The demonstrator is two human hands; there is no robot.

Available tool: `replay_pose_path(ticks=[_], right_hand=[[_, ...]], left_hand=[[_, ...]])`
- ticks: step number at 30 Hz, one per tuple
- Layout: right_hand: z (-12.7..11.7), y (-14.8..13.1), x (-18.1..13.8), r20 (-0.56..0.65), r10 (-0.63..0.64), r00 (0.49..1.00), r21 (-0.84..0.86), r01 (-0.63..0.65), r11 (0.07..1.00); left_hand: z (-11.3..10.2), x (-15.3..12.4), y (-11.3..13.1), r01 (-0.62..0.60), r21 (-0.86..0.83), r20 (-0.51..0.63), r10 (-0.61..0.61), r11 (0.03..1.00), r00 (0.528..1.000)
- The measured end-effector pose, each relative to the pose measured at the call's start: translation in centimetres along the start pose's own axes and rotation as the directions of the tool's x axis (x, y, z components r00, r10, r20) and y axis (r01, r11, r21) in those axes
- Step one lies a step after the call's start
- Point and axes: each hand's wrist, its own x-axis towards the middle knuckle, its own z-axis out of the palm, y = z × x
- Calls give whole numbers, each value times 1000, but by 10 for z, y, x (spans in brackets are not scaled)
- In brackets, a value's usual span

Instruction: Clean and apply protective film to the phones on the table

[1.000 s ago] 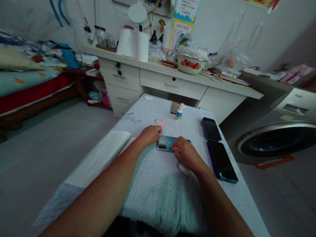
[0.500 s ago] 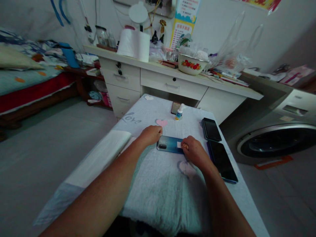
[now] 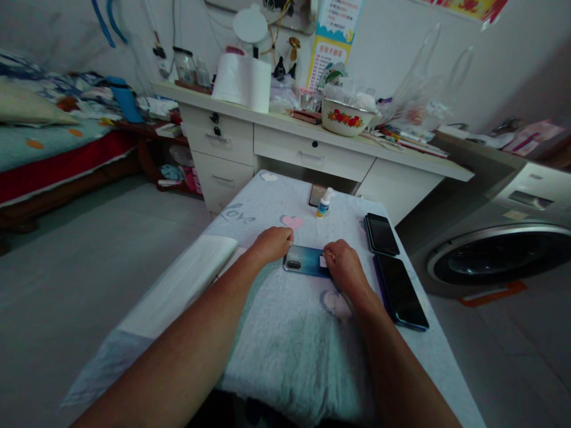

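Note:
A blue smartphone (image 3: 307, 261) lies back side up on the cloth-covered table, its dark camera block to the left. At its upper left corner my left hand (image 3: 275, 242) is closed, the curled fingers against the phone's edge. My right hand (image 3: 342, 261) is closed over the phone's right end. A small white patch (image 3: 323, 261) shows on the phone by the right fingertips; whatever those fingers pinch is hidden. Behind the phone stands a small spray bottle (image 3: 324, 203) with a white top and a blue and yellow label, in front of another phone (image 3: 316, 194).
Two dark-screened devices, a smaller one (image 3: 382, 233) and a larger one (image 3: 401, 291), lie along the table's right side. Folded white cloth (image 3: 187, 285) covers the left edge. Beyond are a white desk (image 3: 307, 148), a washing machine (image 3: 513, 226) and a bed (image 3: 57, 145).
My right hand has shifted slightly left and up over the phone's right end. My left hand and the phone have stayed in place.

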Motion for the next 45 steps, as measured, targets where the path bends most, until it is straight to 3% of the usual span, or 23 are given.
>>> replay_pose_path(ticks=[7,14,19,26,31,41,45], right_hand=[[-7,-10,-9,117,-128,985,71,120,990],[-17,-11,-17,168,-182,969,128,161,979],[-21,4,-14,190,-115,975,62,105,992],[-16,27,-5,63,70,996,-58,-66,996],[-12,25,0,10,143,990,-117,-141,983],[-2,-3,-1,66,-54,996,-13,55,998],[-2,-1,-2,76,-85,993,11,84,996]], left_hand=[[-1,0,0,3,1,10,-3,1000,1000],[1,2,-2,-16,-8,-3,16,1000,1000],[0,1,-1,-15,-7,5,15,1000,1000],[-2,-1,0,-11,-12,2,11,1000,1000],[-1,-1,0,-2,-16,1,2,1000,1000],[-2,-1,2,-3,-7,10,3,1000,1000],[-1,0,1,-8,-11,8,8,1000,1000]])
